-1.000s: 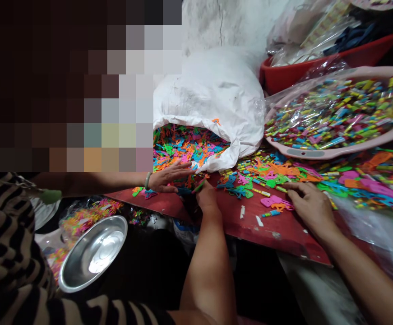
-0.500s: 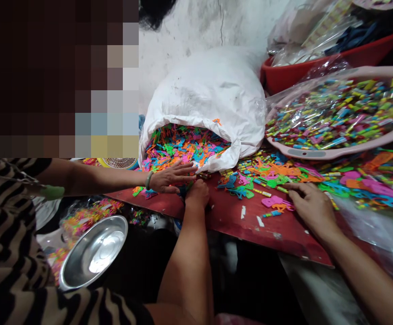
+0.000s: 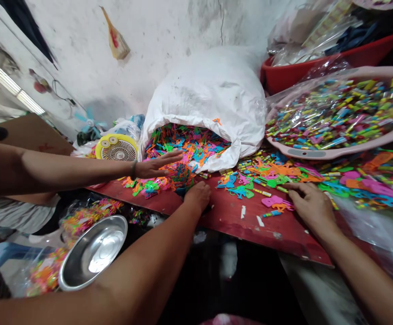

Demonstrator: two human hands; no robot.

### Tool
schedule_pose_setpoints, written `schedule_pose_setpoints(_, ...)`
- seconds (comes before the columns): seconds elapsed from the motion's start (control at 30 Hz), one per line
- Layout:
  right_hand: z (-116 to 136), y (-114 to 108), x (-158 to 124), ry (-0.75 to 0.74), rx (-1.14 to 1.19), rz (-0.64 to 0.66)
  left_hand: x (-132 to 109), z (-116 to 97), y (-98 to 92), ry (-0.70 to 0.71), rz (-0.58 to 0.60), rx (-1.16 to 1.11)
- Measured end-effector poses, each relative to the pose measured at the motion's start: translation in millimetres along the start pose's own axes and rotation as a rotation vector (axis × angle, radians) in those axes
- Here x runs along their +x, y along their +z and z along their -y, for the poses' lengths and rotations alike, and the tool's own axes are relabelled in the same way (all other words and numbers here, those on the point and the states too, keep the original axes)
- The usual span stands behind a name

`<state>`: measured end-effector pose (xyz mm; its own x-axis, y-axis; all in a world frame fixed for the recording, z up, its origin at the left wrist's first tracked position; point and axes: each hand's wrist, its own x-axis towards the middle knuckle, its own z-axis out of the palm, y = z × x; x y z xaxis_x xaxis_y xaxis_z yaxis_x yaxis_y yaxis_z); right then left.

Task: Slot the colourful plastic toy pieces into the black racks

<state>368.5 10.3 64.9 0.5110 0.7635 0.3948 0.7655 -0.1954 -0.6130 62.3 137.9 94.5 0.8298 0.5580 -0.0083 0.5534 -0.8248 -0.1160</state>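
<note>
My left hand (image 3: 198, 195) rests on the red board (image 3: 237, 216) as a closed fist, just in front of a small heap of coloured plastic pieces (image 3: 155, 183); what it holds is hidden. My right hand (image 3: 309, 205) lies palm down on the board, fingers slightly bent, its tips touching a pink piece (image 3: 272, 201) and small coloured sticks. A co-worker's hand (image 3: 155, 167) with a wrist bangle reaches in from the left, flat on the pieces at the mouth of a white sack (image 3: 216, 90).
A pink basin (image 3: 318, 152) lined with plastic holds several coloured sticks at the right. Behind it stands a red tub (image 3: 277, 76). A steel bowl (image 3: 93, 253) sits low at the left. A yellow fan (image 3: 117, 148) stands beside the sack.
The co-worker has leaned back out of view, and their hand has raked a heap of pieces from the sack onto the board. My left hand closed into a fist. My right hand stayed still.
</note>
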Motion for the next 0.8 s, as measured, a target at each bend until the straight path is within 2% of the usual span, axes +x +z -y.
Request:
schedule_pose_setpoints(0.13, 0, -1, -1, -0.002, -0.001, 0.005, -35, -14, -25.3, 0.091, -0.001, -0.041)
schedule_pose_setpoints(0.2, 0, -1, -1, -0.004, -0.004, 0.006, -67, -12, -37.0, 0.125, -0.029, -0.204)
schedule_pose_setpoints(0.27, -1, -1, -1, -0.004, -0.013, 0.008, -105, -6, -44.7, 0.103, -0.069, -0.458)
schedule_pose_setpoints(0.33, -3, 1, -1, -0.014, -0.024, -0.003, -141, -6, -44.1, -0.023, -0.141, -0.731)
schedule_pose_setpoints(0.37, -4, 2, -1, -0.030, -0.032, -0.014, -155, -10, -39.6, -0.135, -0.205, -0.861)
schedule_pose_setpoints(0.43, -6, 4, -1, -0.082, -0.064, -0.051, -171, -30, -22.4, -0.333, -0.302, -1.099)
schedule_pose_setpoints(0.47, -6, 5, -1, -0.116, -0.085, -0.071, -173, -44, -11.0, -0.501, -0.448, -1.186)
schedule_pose_setpoints(0.53, -7, 7, 0, -0.181, -0.128, -0.107, -166, -69, 12.7, -0.588, -0.490, -1.225)
schedule_pose_setpoints(0.6, -7, 8, 0, -0.231, -0.164, -0.132, -153, -77, 31.5, -0.696, -0.569, -1.228)
schedule_pose_setpoints(0.67, -5, 9, 0, -0.255, -0.183, -0.155, -142, -65, 42.3, -0.847, -0.741, -1.039)
schedule_pose_setpoints(0.7, -4, 9, 0, -0.258, -0.187, -0.170, -138, -55, 45.1, -0.870, -0.796, -0.898)
schedule_pose_setpoints(0.8, -2, 9, 0, -0.254, -0.186, -0.189, -129, -25, 46.7, -0.782, -0.825, -0.554)
